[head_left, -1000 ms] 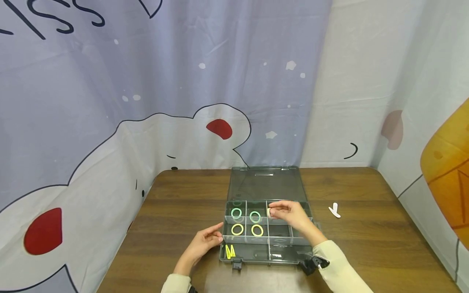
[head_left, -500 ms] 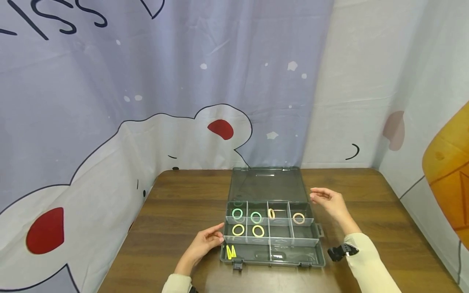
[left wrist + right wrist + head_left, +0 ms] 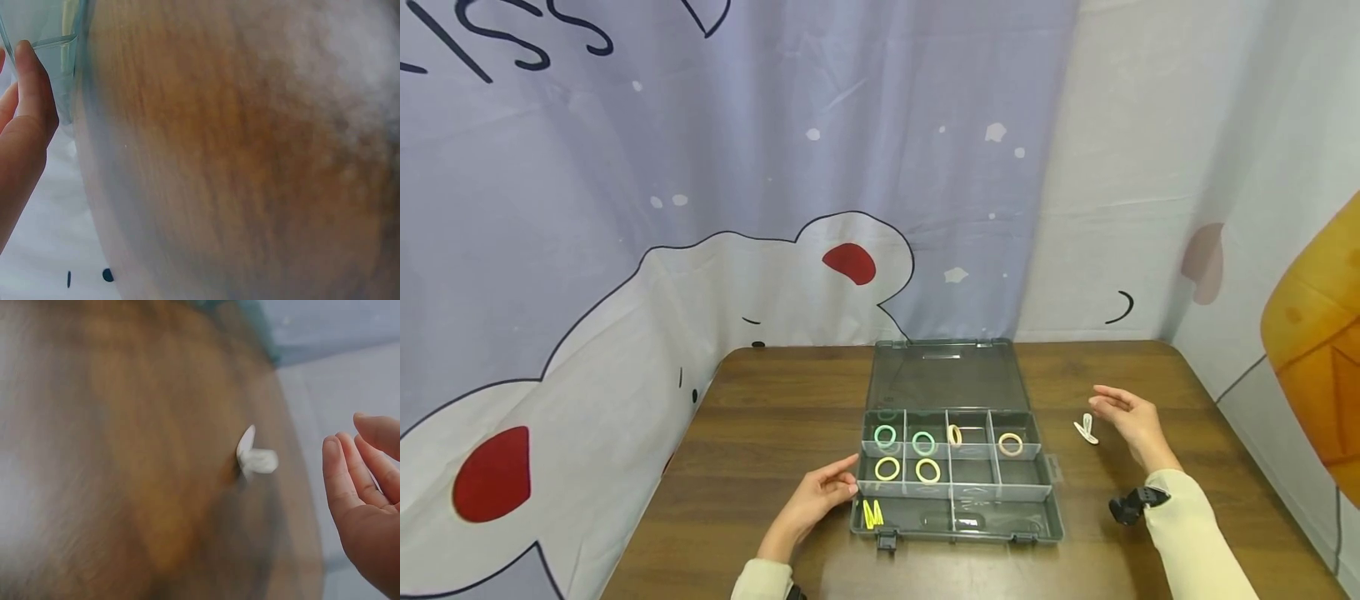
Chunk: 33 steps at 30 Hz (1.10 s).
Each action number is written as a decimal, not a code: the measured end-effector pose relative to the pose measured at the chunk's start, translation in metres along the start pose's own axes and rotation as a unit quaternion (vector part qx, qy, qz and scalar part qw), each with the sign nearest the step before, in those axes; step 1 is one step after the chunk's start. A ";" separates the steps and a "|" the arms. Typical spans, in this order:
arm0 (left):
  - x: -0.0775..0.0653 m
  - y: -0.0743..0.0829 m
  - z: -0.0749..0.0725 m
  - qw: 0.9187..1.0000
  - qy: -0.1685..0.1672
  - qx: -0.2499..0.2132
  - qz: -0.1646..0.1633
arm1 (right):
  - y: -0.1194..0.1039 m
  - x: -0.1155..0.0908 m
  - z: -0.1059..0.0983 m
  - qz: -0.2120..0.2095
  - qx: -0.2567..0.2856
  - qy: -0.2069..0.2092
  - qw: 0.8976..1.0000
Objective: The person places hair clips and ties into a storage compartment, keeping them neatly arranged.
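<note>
A grey see-through divided box (image 3: pixel 957 537) stands with its lid (image 3: pixel 947 375) laid back. In it are green rings (image 3: pixel 923 442), yellow rings (image 3: pixel 887 468) and peach rings (image 3: pixel 1011 445) like hair ties, plus slim yellow clips (image 3: pixel 872 514) at front left. My left hand (image 3: pixel 814 498) rests its fingertips against the box's left side; in the left wrist view its fingers (image 3: pixel 32 81) overlap the box edge. My right hand (image 3: pixel 1133 421) hovers just right of two small white strips (image 3: pixel 1086 428), thumb and fingers apart and holding nothing. The right wrist view shows these white strips (image 3: pixel 255 456) in a V.
All of this is on a brown wooden table (image 3: pixel 760 417). A printed curtain (image 3: pixel 790 167) hangs behind the table and along its sides. Two latches (image 3: pixel 886 542) jut from the box's front edge, and a clear tab (image 3: pixel 1055 468) sticks out at its right.
My right hand has let go of a peach ring in the third back compartment and moved right, out of the box, to beside the white strips. My left hand stays put.
</note>
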<state>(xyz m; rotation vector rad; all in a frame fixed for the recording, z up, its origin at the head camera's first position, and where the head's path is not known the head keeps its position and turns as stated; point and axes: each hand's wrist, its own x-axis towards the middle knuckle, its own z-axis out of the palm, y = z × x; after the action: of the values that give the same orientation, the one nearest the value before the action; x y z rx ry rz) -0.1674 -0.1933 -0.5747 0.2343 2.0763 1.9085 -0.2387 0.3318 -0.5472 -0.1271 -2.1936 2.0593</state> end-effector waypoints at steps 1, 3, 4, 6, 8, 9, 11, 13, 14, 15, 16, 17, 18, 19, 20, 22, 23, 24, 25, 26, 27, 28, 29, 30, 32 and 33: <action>0.000 0.000 0.000 1.000 0.000 0.000 -0.001 | 0.002 -0.001 -0.003 0.008 -0.018 -0.004 1.000; 0.000 0.000 0.000 1.000 0.001 0.002 -0.002 | 0.009 -0.001 -0.008 0.028 -0.030 -0.012 0.999; 0.000 0.000 0.000 1.000 0.001 0.002 -0.002 | 0.012 -0.001 -0.009 0.040 -0.036 -0.015 0.998; 0.000 -0.001 0.000 1.000 0.000 0.001 -0.005 | 0.019 -0.001 -0.012 0.057 -0.060 -0.024 0.996; 0.000 -0.002 0.000 1.000 -0.002 0.001 -0.006 | 0.025 -0.001 -0.012 0.068 -0.094 -0.028 0.993; 0.000 -0.002 0.000 1.000 -0.003 -0.001 -0.005 | 0.027 -0.001 -0.012 0.072 -0.111 -0.029 0.991; 0.001 -0.003 0.000 1.000 -0.004 -0.001 -0.005 | 0.030 0.000 -0.012 0.078 -0.149 -0.033 0.985; 0.001 -0.003 0.000 1.000 -0.005 -0.002 -0.004 | 0.032 0.001 -0.012 0.074 -0.174 -0.035 0.981; 0.001 -0.002 0.000 1.000 -0.005 -0.003 -0.002 | 0.033 0.002 -0.012 0.070 -0.184 -0.037 0.980; 0.001 -0.003 0.000 1.000 -0.006 -0.004 -0.002 | 0.033 0.003 -0.012 0.068 -0.194 -0.041 0.978; 0.001 -0.003 0.000 1.000 -0.006 -0.004 -0.002 | 0.034 0.004 -0.012 0.065 -0.202 -0.043 0.976; 0.001 -0.002 0.000 1.000 -0.006 -0.005 -0.003 | 0.034 0.005 -0.012 0.061 -0.211 -0.046 0.975; 0.001 -0.002 0.000 1.000 -0.005 -0.006 -0.004 | 0.035 0.006 -0.012 0.058 -0.216 -0.049 0.974; 0.001 -0.001 0.000 1.000 -0.005 -0.006 -0.005 | 0.035 0.007 -0.012 0.056 -0.222 -0.054 0.972; 0.001 -0.001 0.000 1.000 -0.004 -0.005 -0.005 | 0.035 0.007 -0.011 0.057 -0.227 -0.056 0.971; 0.000 0.000 0.000 1.000 -0.004 -0.003 -0.005 | 0.035 0.008 -0.010 0.059 -0.234 -0.060 0.969; 0.000 0.000 0.000 1.000 -0.004 -0.003 -0.004 | 0.035 0.008 -0.010 0.057 -0.237 -0.063 0.968; 0.000 0.000 0.000 1.000 -0.004 -0.003 -0.003 | 0.034 0.009 -0.010 0.056 -0.240 -0.065 0.967; 0.000 -0.001 0.000 1.000 -0.004 -0.003 -0.003 | 0.034 0.009 -0.009 0.055 -0.245 -0.067 0.966; 0.000 -0.001 0.000 1.000 -0.004 -0.004 -0.002 | 0.034 0.009 -0.009 0.053 -0.247 -0.069 0.965; 0.000 -0.001 -0.001 1.000 -0.004 -0.003 -0.001 | 0.034 0.009 -0.008 0.050 -0.251 -0.071 0.964; 0.000 -0.002 -0.001 1.000 -0.006 -0.003 0.000 | 0.034 0.009 -0.008 0.048 -0.254 -0.072 0.963; 0.000 -0.002 -0.001 1.000 -0.006 -0.004 0.000 | 0.034 0.009 -0.008 0.046 -0.256 -0.073 0.963; 0.000 -0.003 -0.002 1.000 -0.007 -0.004 0.000 | 0.034 0.008 -0.007 0.045 -0.257 -0.073 0.963; 0.000 -0.003 -0.002 1.000 -0.009 -0.002 0.003 | 0.034 0.008 -0.007 0.042 -0.253 -0.068 0.964; 0.000 -0.003 -0.002 1.000 -0.010 -0.001 0.006 | 0.034 0.008 -0.006 0.042 -0.249 -0.065 0.965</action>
<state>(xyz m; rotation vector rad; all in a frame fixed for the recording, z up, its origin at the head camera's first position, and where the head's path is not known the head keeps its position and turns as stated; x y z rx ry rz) -0.1681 -0.1953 -0.5778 0.2640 2.0639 1.9075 -0.2469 0.3417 -0.5808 -0.1368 -2.7891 1.5405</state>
